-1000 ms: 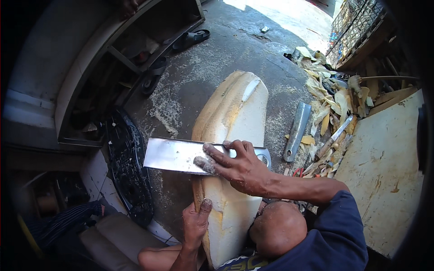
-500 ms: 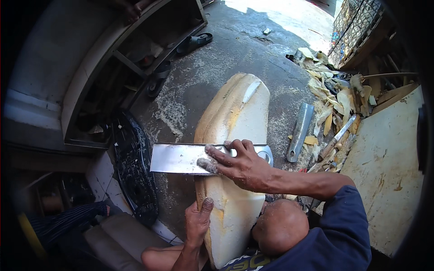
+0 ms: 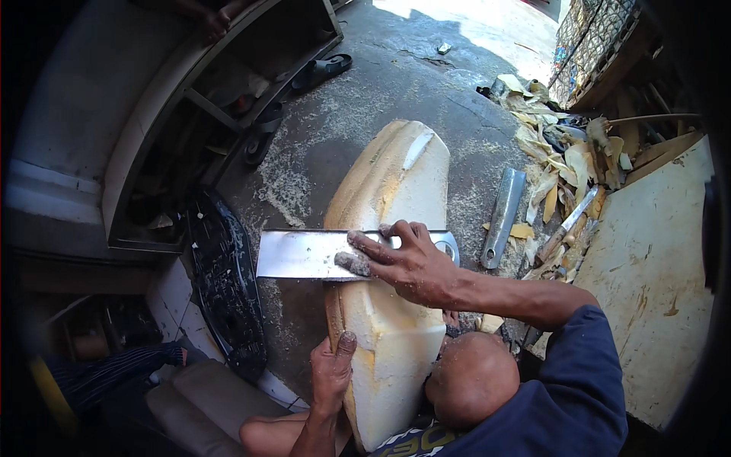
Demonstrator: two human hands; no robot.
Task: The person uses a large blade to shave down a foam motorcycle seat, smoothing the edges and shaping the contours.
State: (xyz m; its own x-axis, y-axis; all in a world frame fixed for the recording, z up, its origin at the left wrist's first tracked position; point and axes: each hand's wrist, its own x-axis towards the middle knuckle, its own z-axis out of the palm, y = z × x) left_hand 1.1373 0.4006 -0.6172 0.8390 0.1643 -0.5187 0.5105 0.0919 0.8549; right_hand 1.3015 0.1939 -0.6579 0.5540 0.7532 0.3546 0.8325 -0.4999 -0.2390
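Note:
A long block of cream foam (image 3: 403, 335), shaped like a motorcycle seat pad, stands lengthwise before me, its near end by my body. Along its left side runs a browner, rougher edge. My left hand (image 3: 332, 373) grips that edge low down, thumb on top. Across the middle of the foam lies a flat shiny metal rasp plate (image 3: 297, 255), its left end jutting past the foam. My right hand (image 3: 407, 263) is closed on the plate near its holed right end, dusty fingertips pressing on top. What its underside looks like is hidden.
A second metal tool (image 3: 504, 217) lies right of the foam, near a knife (image 3: 571, 221) and scrap pieces (image 3: 556, 167). A black plastic seat base (image 3: 225, 282) lies left. Sandals (image 3: 324, 71) sit by a shelf (image 3: 213, 110). Another person's hand (image 3: 217, 23) shows at upper left.
The metal plate and my right hand have shifted slightly away from me along the foam. My left hand keeps its grip on the edge.

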